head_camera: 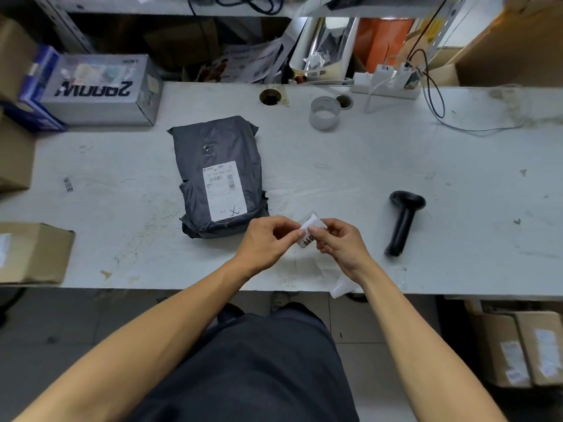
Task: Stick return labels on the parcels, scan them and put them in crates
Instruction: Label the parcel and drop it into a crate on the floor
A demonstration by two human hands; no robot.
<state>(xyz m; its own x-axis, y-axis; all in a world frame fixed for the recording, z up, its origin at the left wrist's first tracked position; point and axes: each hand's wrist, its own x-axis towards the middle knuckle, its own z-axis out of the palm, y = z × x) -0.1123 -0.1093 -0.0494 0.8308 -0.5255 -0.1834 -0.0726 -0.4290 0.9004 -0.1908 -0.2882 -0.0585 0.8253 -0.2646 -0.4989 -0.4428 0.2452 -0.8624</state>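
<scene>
a small white return label (308, 231) with black print is pinched between both hands, the left hand (268, 239) at its left edge, the right hand (338, 242) at its right, fingers curled as if peeling it. just beside them, at eleven o'clock, a dark grey parcel (219, 175) lies flat on the white surface (457, 178), bearing a shipping label but no return label yet. at three o'clock, near the hands, a black scanner (405, 220) lies untouched. sticking, scanning and crating appear still to come; no crate is visible.
</scene>
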